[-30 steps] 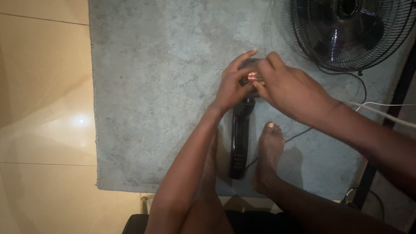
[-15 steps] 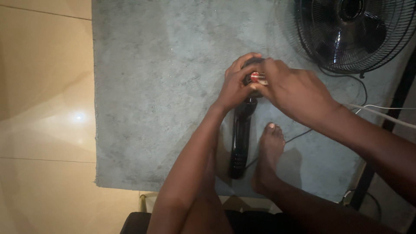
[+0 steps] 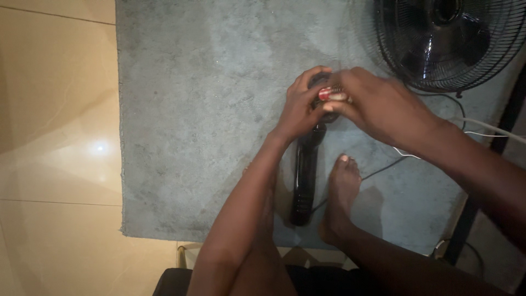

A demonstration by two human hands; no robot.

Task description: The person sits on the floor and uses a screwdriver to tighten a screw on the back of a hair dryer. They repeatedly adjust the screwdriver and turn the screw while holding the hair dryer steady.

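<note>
- Since a second ago, both hands barely shifted.
- Left hand (image 3: 300, 107) grips black tool (image 3: 304, 181); right hand (image 3: 378, 104) pinches a small red-and-pale piece (image 3: 332, 95).
- Risk: cord (image 3: 383, 170) snagging the foot (image 3: 341, 192).

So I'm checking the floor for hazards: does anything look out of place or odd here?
Thin cords trail loose across the grey rug by the bare foot, near the fan. The long black device lies flat on the rug while both hands, left and right, work at its top end. Nothing looks spilled or broken.

Grey rug (image 3: 208, 109) on floor: black tool (image 3: 304, 181), fan (image 3: 449, 41)
</note>
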